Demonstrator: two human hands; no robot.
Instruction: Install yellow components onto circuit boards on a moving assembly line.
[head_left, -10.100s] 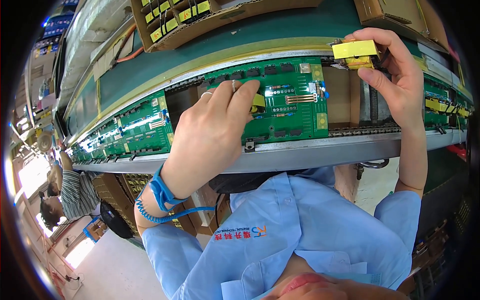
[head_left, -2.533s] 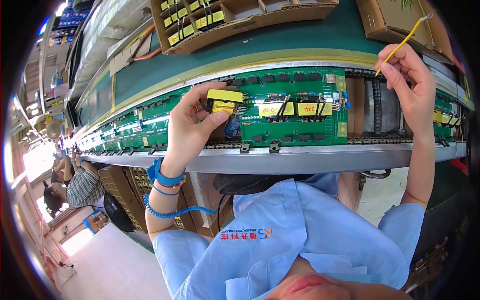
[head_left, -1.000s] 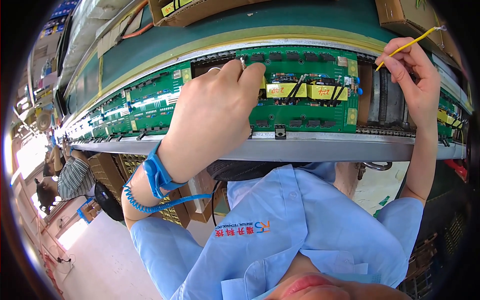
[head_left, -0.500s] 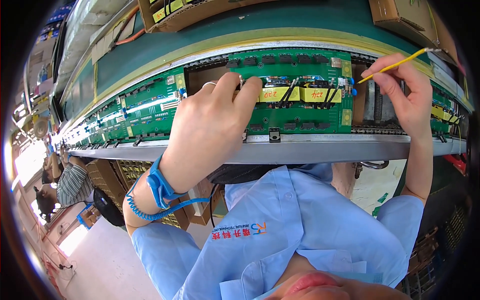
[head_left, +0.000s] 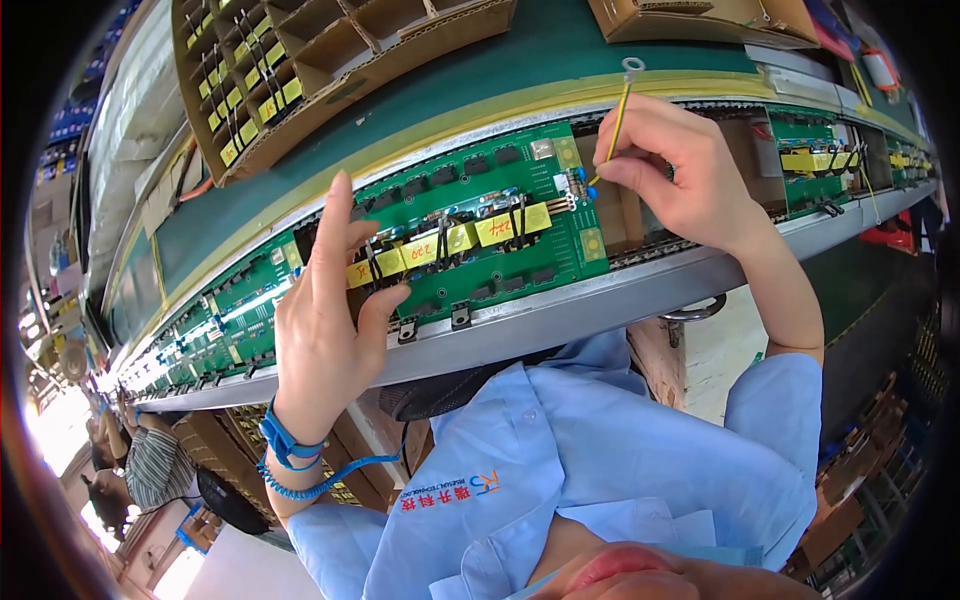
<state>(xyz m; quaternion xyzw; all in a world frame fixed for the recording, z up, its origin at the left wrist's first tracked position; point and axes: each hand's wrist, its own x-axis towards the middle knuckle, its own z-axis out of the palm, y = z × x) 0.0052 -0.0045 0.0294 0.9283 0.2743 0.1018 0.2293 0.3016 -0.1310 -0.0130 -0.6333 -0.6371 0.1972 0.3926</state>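
A green circuit board [head_left: 510,265] lies on the metal-edged track in front of me, with a row of yellow-wrapped coils [head_left: 440,245] and black leads along its middle. At the board's left part, my left hand [head_left: 325,330] is open, thumb and forefinger spread around the end of the coil row. It wears a blue wrist strap [head_left: 290,445]. Between thumb and fingers of my right hand [head_left: 690,180] is a yellow wire [head_left: 619,120], pointing upward with a ring terminal [head_left: 633,65] on top. Its lower end is by small blue parts [head_left: 590,190] at the board's right edge.
A divided cardboard box [head_left: 330,90] with more yellow coils stands behind at the left. Another carton [head_left: 700,22] sits at the back right. More boards [head_left: 810,150] line the track on both sides. Far left, a person in a striped top [head_left: 160,465] sits along the line.
My left hand has come off the coils and opened. The wire in my right hand has swung from slanting to nearly upright. The view has shifted, bringing the divided box into sight.
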